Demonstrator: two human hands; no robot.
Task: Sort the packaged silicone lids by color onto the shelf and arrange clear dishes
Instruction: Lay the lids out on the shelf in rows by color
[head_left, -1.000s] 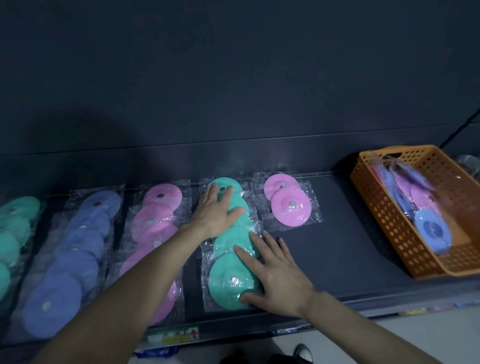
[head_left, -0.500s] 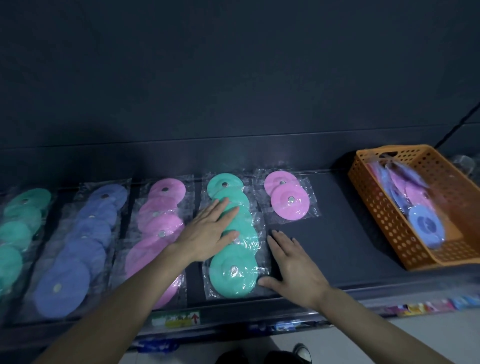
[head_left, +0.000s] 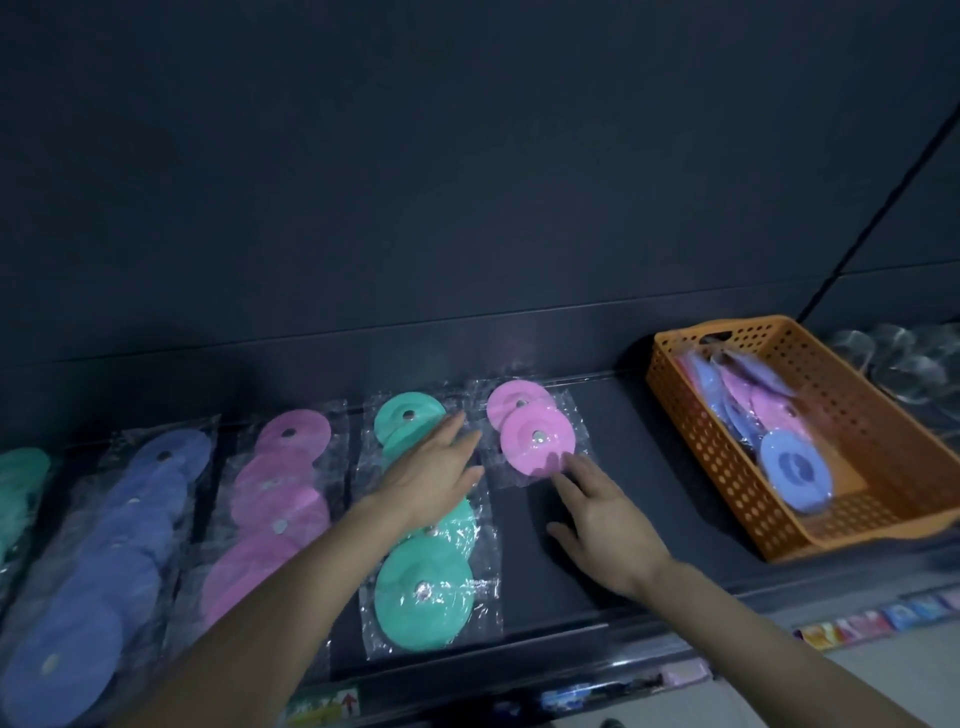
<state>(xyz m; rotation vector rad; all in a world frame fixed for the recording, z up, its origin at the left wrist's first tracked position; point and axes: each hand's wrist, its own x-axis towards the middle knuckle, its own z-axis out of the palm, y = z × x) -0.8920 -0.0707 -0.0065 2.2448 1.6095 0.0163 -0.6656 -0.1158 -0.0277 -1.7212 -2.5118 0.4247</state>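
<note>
I see a dim picture. The back wall (head_left: 415, 182) is very dark, almost black, and I can make out nothing on it. The light seems to come from the near side, so the colours on the shelf (head_left: 613, 426) glow a little. The plastic bag over the green lids (head_left: 431, 597) shines with small white glints. The right hand (head_left: 608, 525) throws a soft dark shadow on the shelf just left of it. The blue lids (head_left: 78, 597) at the left edge look smeared and stretched. The clear dishes (head_left: 904, 364) at the far right are fuzzy. The black line (head_left: 878, 218) above them bends.
</note>
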